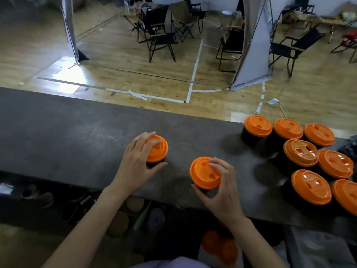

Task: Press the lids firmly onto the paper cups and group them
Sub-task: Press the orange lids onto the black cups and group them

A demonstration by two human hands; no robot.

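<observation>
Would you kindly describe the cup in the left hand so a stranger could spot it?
On the long dark counter, two orange-lidded cups stand apart from the group at its right end. It is the left one, gripped by the left hand.

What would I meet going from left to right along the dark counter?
Left hand → first orange-lidded cup, which it grips → second orange-lidded cup → right hand, gripping that one → cluster of lidded cups.
</observation>
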